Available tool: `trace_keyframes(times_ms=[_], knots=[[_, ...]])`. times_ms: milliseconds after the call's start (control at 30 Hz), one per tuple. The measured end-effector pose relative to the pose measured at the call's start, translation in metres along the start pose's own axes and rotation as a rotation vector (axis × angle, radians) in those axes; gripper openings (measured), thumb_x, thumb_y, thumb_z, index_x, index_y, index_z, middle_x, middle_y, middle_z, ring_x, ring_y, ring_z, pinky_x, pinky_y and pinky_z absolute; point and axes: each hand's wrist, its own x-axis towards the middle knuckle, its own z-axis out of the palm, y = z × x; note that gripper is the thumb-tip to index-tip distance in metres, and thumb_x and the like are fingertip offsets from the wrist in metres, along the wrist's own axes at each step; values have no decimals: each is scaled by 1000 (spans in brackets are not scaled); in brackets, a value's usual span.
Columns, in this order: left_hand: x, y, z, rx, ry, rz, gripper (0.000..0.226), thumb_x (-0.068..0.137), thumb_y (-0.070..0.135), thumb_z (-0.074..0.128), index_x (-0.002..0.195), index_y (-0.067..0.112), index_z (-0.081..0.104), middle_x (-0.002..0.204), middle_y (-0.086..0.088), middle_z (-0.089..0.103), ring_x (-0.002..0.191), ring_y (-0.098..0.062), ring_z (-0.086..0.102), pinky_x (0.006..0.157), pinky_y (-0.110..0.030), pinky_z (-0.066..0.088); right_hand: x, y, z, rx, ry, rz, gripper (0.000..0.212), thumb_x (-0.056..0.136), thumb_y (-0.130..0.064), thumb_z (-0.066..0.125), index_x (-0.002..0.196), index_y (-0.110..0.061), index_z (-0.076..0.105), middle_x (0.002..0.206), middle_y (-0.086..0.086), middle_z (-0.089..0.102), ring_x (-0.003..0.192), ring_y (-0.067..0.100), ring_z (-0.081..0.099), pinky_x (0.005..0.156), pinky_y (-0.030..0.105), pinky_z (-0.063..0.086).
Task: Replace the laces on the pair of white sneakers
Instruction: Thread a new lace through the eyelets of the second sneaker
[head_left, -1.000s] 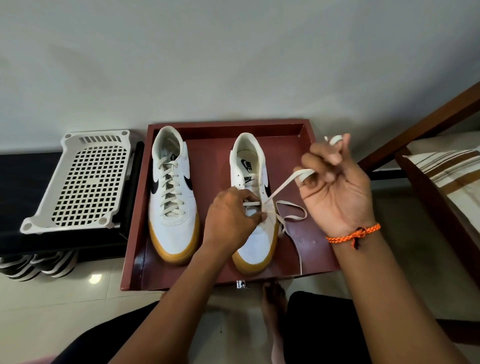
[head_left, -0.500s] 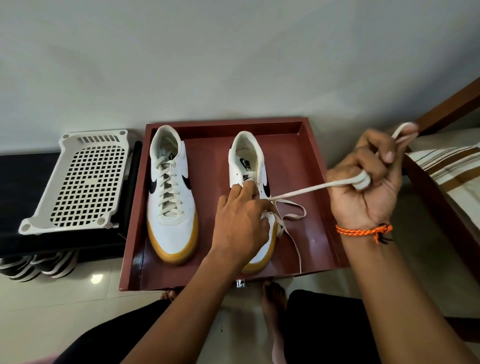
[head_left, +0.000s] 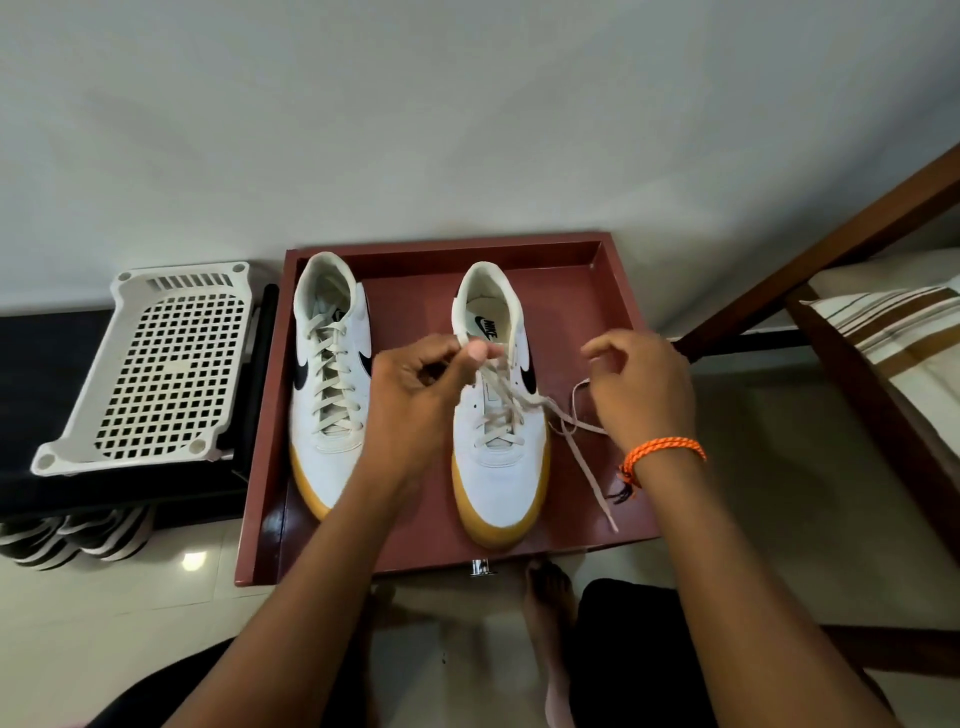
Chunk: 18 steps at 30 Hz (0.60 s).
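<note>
Two white sneakers with black swooshes and gum soles stand side by side in a dark red tray (head_left: 447, 247). The left sneaker (head_left: 332, 457) is fully laced. The right sneaker (head_left: 498, 478) is laced only partway up. My left hand (head_left: 421, 384) pinches one end of its cream lace (head_left: 597, 483) just above the tongue. My right hand (head_left: 639, 389) hovers right of the shoe with curled fingers. The other lace strand loops up to those fingers, and its loose tail trails down across the tray floor.
A white perforated plastic rack (head_left: 156, 364) lies on a black shelf to the left, with striped sandals (head_left: 78, 535) beneath it. A wooden bed frame (head_left: 831, 234) with striped cloth (head_left: 893, 332) is at the right. My bare foot (head_left: 550, 597) rests before the tray.
My right hand, which had pulled the lace taut far to the right, has come back beside the shoe, and the strand is slack. My left hand rose from pressing the shoe to pinching the lace end.
</note>
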Motion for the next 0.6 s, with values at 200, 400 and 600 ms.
trace_keyframes(times_ms=[200,400,600], knots=[[6,3,-23,-280,44,-106,42,103,21,68,100,-21,64,109,-11,79,75,-16,44,76,-32,41,-23,-46,16,453,-243,-312,20,94,-2,65,91,-17,78,92,-9,74,87,12,68,75,25,52],[6,7,-28,-374,46,-182,37,99,24,70,107,-13,72,86,-1,71,69,-10,51,73,-25,42,-31,-52,22,524,-545,-345,18,106,-24,64,96,-15,76,83,5,71,76,19,66,68,24,52],[12,1,-41,-389,122,-228,19,100,22,70,107,8,81,80,6,67,67,-10,48,68,-24,35,-8,-4,-21,241,-1174,-234,10,97,-15,76,101,-14,85,101,-8,80,102,2,71,98,22,50]])
